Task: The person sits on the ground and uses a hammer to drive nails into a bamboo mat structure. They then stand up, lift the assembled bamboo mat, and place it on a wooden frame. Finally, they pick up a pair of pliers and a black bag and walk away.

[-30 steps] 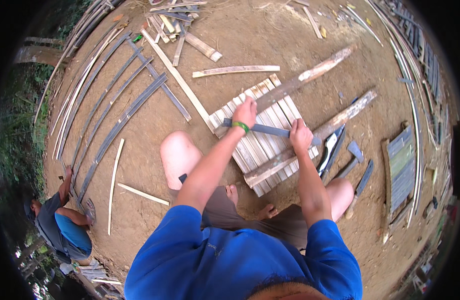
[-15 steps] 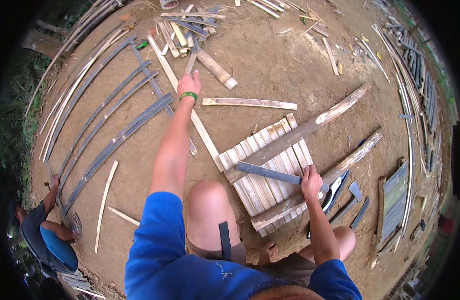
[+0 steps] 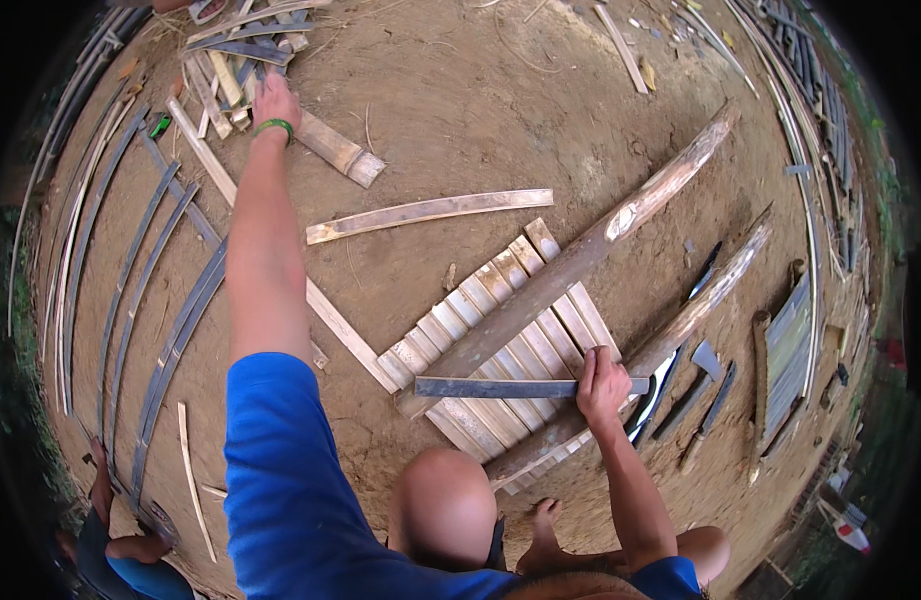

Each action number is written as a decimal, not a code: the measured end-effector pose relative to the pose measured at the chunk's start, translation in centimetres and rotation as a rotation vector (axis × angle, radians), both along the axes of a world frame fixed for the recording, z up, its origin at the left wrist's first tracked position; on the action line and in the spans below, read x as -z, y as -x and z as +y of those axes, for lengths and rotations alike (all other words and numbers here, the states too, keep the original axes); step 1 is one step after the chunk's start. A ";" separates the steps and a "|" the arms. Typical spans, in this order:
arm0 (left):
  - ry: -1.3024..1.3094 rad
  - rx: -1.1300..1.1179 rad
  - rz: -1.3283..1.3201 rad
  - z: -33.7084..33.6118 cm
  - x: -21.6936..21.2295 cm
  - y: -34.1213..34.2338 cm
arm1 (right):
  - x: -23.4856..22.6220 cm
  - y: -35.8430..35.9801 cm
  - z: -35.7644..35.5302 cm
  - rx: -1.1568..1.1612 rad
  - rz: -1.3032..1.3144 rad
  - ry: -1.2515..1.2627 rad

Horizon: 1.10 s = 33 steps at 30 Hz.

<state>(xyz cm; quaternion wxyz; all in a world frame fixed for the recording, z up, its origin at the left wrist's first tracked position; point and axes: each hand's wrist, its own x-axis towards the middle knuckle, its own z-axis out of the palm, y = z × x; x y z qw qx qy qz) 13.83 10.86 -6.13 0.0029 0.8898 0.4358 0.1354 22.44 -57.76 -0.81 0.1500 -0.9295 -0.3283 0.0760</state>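
Bamboo slat (image 3: 495, 388) crosses over a paler slatted panel (image 3: 480, 298), the right hand (image 3: 602, 385) closed round it near one end; the left hand (image 3: 277, 103) (green band (image 3: 275, 125) at the wrist) is at a strip pile (image 3: 225, 78), openness and hold unclear.

No text or signs can be read, though the edges look blurred.

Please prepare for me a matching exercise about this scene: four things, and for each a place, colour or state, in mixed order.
1. Left hand
2. Right hand
3. Axe
4. Wristband

A. green
B. closed around a dark strip
C. on the ground, to the right of the slatted panel
D. at the pile of wood pieces

Pairs: 1-D, 2-B, 3-C, 4-A
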 end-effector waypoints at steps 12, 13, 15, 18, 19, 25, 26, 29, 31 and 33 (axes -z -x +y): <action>0.036 -0.038 0.118 -1.5 -3.0 -3.2 | -0.3 -0.7 -0.1 0.041 0.082 -0.008; -0.080 -0.043 0.089 -0.2 -2.2 -2.5 | -0.4 -0.7 0.2 0.025 0.076 -0.011; -0.234 0.062 0.053 1.1 -0.4 -2.3 | -0.2 -0.6 0.1 0.014 0.035 0.003; -0.205 0.123 0.105 6.9 2.1 1.5 | -0.3 -0.7 0.9 -0.015 0.090 0.007; -0.044 0.085 0.133 4.9 1.6 -0.7 | -0.4 -0.6 0.7 -0.003 0.071 0.031; -0.090 0.064 0.232 -0.8 0.2 -2.7 | -0.3 -0.5 0.4 -0.008 0.061 -0.004; -0.068 0.023 0.300 -0.1 0.5 -1.4 | -0.4 -0.5 0.7 -0.033 0.059 -0.018; -0.061 -0.012 0.278 -3.0 0.4 -1.6 | -0.3 -0.5 0.4 -0.018 0.052 -0.009; -0.101 0.005 0.161 -6.8 -0.2 -2.1 | -0.2 -0.5 -0.1 -0.006 0.033 -0.010; -0.169 0.026 0.028 -9.9 -1.4 -0.7 | -0.3 -0.6 -0.3 -0.004 0.040 -0.023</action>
